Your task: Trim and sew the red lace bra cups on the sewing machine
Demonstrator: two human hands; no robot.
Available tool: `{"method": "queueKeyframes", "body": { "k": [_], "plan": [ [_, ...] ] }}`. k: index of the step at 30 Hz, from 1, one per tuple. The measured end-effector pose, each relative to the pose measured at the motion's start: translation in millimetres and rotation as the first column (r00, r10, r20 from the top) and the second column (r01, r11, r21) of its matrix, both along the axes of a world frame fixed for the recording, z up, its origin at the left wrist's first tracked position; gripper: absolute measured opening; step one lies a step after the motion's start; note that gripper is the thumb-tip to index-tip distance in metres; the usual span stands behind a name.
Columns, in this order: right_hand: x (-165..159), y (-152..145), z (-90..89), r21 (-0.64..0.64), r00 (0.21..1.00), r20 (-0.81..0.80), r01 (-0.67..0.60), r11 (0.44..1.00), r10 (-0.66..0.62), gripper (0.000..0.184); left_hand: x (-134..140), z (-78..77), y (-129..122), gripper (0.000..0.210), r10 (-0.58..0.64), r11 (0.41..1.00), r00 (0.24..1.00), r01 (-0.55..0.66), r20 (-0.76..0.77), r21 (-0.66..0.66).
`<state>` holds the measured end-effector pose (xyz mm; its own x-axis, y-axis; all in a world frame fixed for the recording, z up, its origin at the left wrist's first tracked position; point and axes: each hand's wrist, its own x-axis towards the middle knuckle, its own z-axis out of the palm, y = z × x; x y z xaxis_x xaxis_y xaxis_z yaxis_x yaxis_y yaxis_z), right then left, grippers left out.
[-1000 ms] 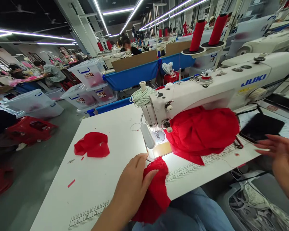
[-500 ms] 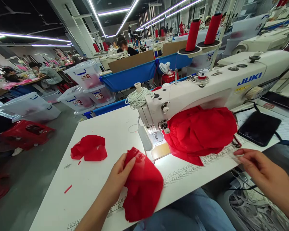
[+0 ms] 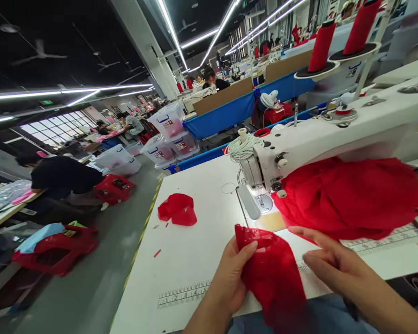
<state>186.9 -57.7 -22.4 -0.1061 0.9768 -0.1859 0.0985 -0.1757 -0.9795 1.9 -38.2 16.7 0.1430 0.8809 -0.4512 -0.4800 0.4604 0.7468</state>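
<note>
My left hand (image 3: 235, 273) pinches a red fabric piece (image 3: 275, 273) between thumb and fingers at its upper left edge. The piece hangs over the table's front edge toward my lap. My right hand (image 3: 337, 264) is just right of it, index finger stretched out and thumb apart; I see nothing held in it. Behind that hand, a large red fabric bundle (image 3: 348, 195) lies under the arm of a white sewing machine (image 3: 355, 132), against the needle area. Another small red fabric piece (image 3: 177, 209) lies on the left of the white table (image 3: 195, 255).
A printed ruler (image 3: 184, 297) runs along the table's front. Pale cord (image 3: 244, 147) is coiled on the machine head, and red thread cones (image 3: 322, 46) stand behind. Red stools (image 3: 55, 250), plastic bins (image 3: 169, 120) and a person in black (image 3: 66, 174) are beyond the table's left side.
My view has swung left. My right hand has come in from the table's right front to beside the red piece, its pinch opened. My left hand still holds the piece.
</note>
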Motion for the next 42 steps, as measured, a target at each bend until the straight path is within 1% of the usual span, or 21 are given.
{"method": "queueKeyframes", "body": {
  "k": [2,4,7,9,13,16,18,20,21,24,25,26,27,29,30,31,32,35,37,40,42],
  "plan": [
    [-9.5,14.7,3.0,-0.040,0.989,-0.130,-0.083,0.996,0.077,0.060,1.0,0.8,-2.0,0.038,0.001,1.000,1.000,-0.001,0.001,0.017],
    [-12.7,23.6,0.9,0.014,0.973,-0.180,-0.147,0.989,0.147,0.049,-1.1,2.5,-2.9,0.039,0.011,1.000,1.000,-0.011,-0.001,0.025],
    [-10.5,29.4,-2.6,0.148,0.978,-0.059,-0.190,0.970,0.201,0.045,-10.6,5.7,-0.2,0.040,0.030,0.999,0.998,-0.028,-0.054,0.038],
    [-8.2,30.8,-0.2,0.189,0.976,0.050,-0.217,0.958,0.211,0.042,-19.9,7.9,4.1,0.040,0.004,0.998,0.992,0.004,-0.127,0.066],
    [-8.4,30.0,12.6,0.234,0.978,0.155,-0.171,0.957,0.137,0.040,-37.4,12.7,15.6,0.039,-0.111,0.980,0.956,0.151,-0.271,0.133],
    [-10.7,27.6,18.7,0.274,0.972,0.205,-0.166,0.947,0.111,0.039,-45.9,19.3,25.5,0.043,-0.267,0.946,0.898,0.313,-0.348,0.082],
    [-12.1,25.9,19.2,0.276,0.968,0.222,-0.177,0.945,0.117,0.039,-49.2,26.0,31.5,0.042,-0.329,0.918,0.837,0.392,-0.437,0.061],
    [-13.4,24.5,17.9,0.270,0.966,0.230,-0.181,0.946,0.119,0.038,-50.1,33.6,35.3,0.040,-0.324,0.895,0.738,0.442,-0.592,0.061],
    [-14.2,23.9,17.1,0.271,0.963,0.236,-0.195,0.943,0.131,0.038,-49.6,37.2,36.1,0.042,-0.308,0.879,0.645,0.473,-0.699,0.049],
    [-17.4,22.5,15.1,0.281,0.947,0.269,-0.249,0.927,0.173,0.034,-44.4,44.0,35.1,0.044,-0.226,0.812,0.209,0.580,-0.951,-0.065],
    [-18.7,22.2,15.0,0.285,0.941,0.282,-0.266,0.921,0.184,0.033,-42.1,44.2,34.3,0.040,-0.191,0.782,0.109,0.617,-0.976,-0.085],
    [-20.0,21.8,15.1,0.289,0.936,0.296,-0.277,0.916,0.190,0.033,-39.9,43.1,33.5,0.035,-0.171,0.751,0.092,0.656,-0.981,-0.069],
    [-21.3,21.5,15.6,0.293,0.933,0.305,-0.284,0.913,0.192,0.032,-37.7,40.8,32.7,0.032,-0.190,0.727,0.158,0.686,-0.969,-0.031],
    [-23.7,21.0,16.5,0.305,0.930,0.317,-0.285,0.909,0.185,0.032,-33.9,33.7,31.1,0.035,-0.318,0.732,0.422,0.679,-0.849,0.064],
    [-24.7,20.9,16.7,0.308,0.930,0.322,-0.279,0.909,0.176,0.031,-32.1,29.5,29.9,0.037,-0.375,0.763,0.551,0.640,-0.746,0.088],
    [-25.6,20.7,16.6,0.312,0.930,0.330,-0.271,0.910,0.164,0.031,-30.2,25.4,28.3,0.039,-0.401,0.802,0.647,0.590,-0.648,0.093],
    [-26.3,20.6,16.1,0.319,0.927,0.346,-0.263,0.911,0.147,0.031,-28.3,21.5,26.5,0.038,-0.397,0.835,0.711,0.542,-0.580,0.094],
    [-26.4,21.0,12.8,0.374,0.892,0.449,-0.246,0.894,0.058,0.033,-23.7,12.4,20.5,0.028,-0.314,0.884,0.801,0.442,-0.509,0.151],
    [-24.2,22.3,11.1,0.457,0.856,0.513,-0.210,0.864,-0.064,0.033,-23.2,8.2,18.1,0.026,-0.299,0.904,0.843,0.400,-0.446,0.149],
    [-18.9,25.8,11.8,0.608,0.854,0.467,-0.123,0.784,-0.228,0.025,-25.7,3.9,17.6,0.028,-0.316,0.927,0.881,0.366,-0.352,0.084],
    [-17.2,27.7,13.3,0.683,0.879,0.411,-0.121,0.720,-0.242,0.023,-26.7,3.3,17.9,0.029,-0.322,0.929,0.886,0.364,-0.334,0.069]
  ]
}}
